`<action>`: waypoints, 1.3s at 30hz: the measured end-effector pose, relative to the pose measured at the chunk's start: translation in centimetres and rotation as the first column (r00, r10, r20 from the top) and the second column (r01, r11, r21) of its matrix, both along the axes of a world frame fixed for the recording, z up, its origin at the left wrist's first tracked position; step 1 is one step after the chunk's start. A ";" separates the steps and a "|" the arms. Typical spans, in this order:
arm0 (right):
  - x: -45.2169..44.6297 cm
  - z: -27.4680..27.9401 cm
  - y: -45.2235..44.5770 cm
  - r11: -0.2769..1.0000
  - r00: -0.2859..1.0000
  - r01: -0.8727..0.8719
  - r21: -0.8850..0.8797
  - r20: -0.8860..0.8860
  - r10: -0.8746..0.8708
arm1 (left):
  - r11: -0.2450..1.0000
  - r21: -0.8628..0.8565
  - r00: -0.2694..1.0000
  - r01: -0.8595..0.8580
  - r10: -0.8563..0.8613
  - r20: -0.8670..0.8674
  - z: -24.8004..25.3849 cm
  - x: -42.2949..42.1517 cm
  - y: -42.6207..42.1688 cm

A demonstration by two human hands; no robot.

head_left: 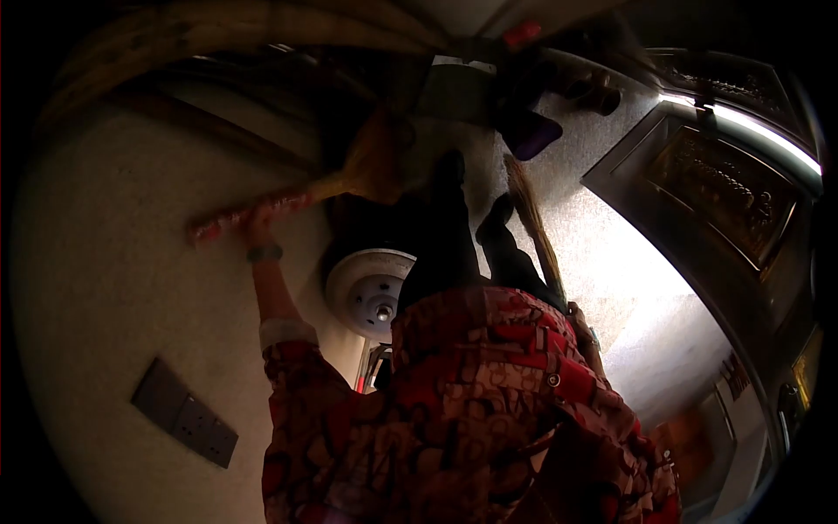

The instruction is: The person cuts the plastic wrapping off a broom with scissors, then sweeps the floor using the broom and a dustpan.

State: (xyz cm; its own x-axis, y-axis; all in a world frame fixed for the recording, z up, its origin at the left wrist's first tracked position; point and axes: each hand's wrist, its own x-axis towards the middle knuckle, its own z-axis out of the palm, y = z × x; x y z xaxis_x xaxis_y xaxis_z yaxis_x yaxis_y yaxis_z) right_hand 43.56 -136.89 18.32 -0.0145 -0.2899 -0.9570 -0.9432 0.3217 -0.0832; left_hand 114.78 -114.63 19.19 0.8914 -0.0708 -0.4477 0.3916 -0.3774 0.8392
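My left hand (256, 229), on the left side of the head view, is wrapped around the red handle of a hand broom (374, 166). The broom's yellowish-brown bristles fan out to the right, in the dark. Low on the right, beside my red patterned clothing, my right hand (580, 321) is partly hidden by the clothing and by shadow. It is closed on the lower end of a long straw bundle (534, 214), which looks like a second broom. That bundle's tip points up and away along the floor, beside my feet.
A round whitish fan-like object (371, 293) stands left of my legs. Wall sockets (185, 412) sit at lower left. Purple shoes (531, 133) lie ahead on the floor. A dark ornate door (720, 192) is at right, with bright light on the floor beside it. Curved wood (218, 31) crosses the top left.
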 end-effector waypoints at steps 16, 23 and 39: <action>5.9 3.3 -0.9 0.984 0.985 0.172 -0.039 -0.021 -0.173 | 0.973 0.015 0.895 -0.231 0.219 -0.390 2.3 -3.0 -3.4; 3.1 0.5 1.6 0.947 0.946 0.321 -0.002 0.040 -0.320 | 0.908 0.305 0.906 -0.288 0.361 -0.220 4.7 -3.2 -10.6; 6.0 2.6 1.7 0.922 0.922 0.386 0.011 -0.044 -0.385 | 0.597 0.323 0.662 0.734 -0.735 -0.145 -5.1 -4.7 -25.5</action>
